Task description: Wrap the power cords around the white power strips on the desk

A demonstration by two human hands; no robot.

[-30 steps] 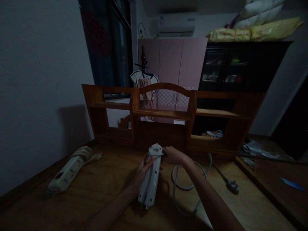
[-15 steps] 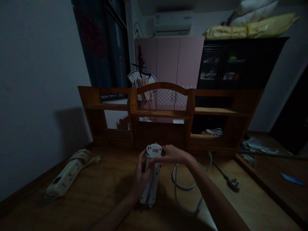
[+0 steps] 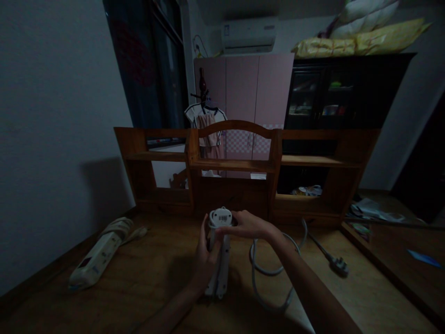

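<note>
Dim light fills a room with pale walls, where a white wall-mounted air conditioner (image 3: 249, 35) sits above a tall pink wardrobe (image 3: 239, 88) and a black cabinet with glass doors (image 3: 351, 102) carries shiny yellow bundles (image 3: 358, 46). Light-coloured clothes (image 3: 210, 130) hang from a dark stand before the wardrobe.

Across the back of a light-brown wooden desk (image 3: 156, 283) runs a reddish-brown wooden shelf unit (image 3: 236, 164) with an arched centre, closing off the space just beyond the hands. Near the wall on the left lies a long off-white power strip (image 3: 93, 266), its pale cord (image 3: 118, 227) bunched at the far end. To the right, a loose grey cable (image 3: 254, 273) lies in loops, partly hidden by the right forearm; a grey three-pin plug (image 3: 339, 266) rests farther right, prongs up.

At the middle of the desk, in front of the shelf unit, is a slim white power strip (image 3: 224, 266), underside facing the camera, cable passing around its far end. The left hand (image 3: 205, 253) is curled around its left side, thumb across the underside. The right hand (image 3: 250, 224) comes in from the right, wrist bent inward, thumb laid over the far end; its other fingers are mostly hidden. Whether the near end touches the desk cannot be told.
</note>
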